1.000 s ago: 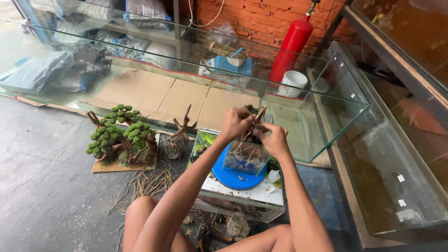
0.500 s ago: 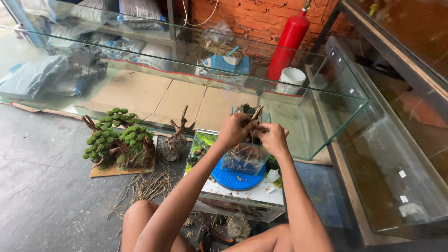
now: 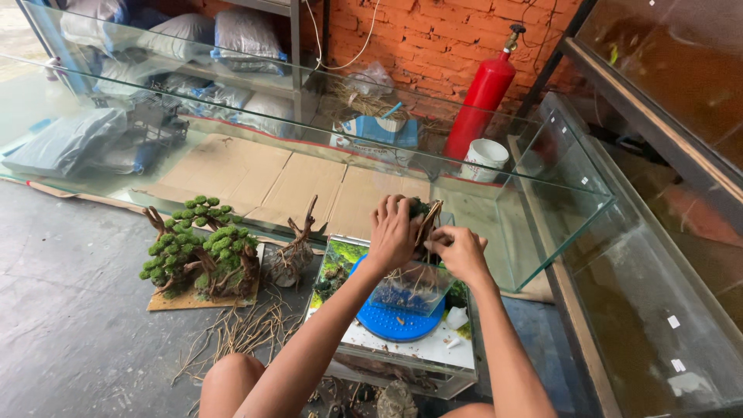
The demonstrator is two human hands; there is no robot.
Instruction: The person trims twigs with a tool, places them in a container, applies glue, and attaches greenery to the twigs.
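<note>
Person's left hand (image 3: 393, 231) & right hand (image 3: 457, 251) are both gripping a small root-and-moss piece (image 3: 424, 218) w/ dangling roots, holding it above a blue turntable (image 3: 398, 319) on a small glass tank (image 3: 364, 364). Judgement: steadying w/ the left while the right works gently is protecting thin roots. Finished moss tree (image 3: 203, 251) is standing at left.

rough brown wood root (image 3: 425, 224) w/ matt green moss; glossy clear glass tank (image 3: 542, 193); smooth blue plastic disc (image 3: 398, 321); matt cardboard (image 3: 294, 182); rough brick wall (image 3: 433, 39).
</note>
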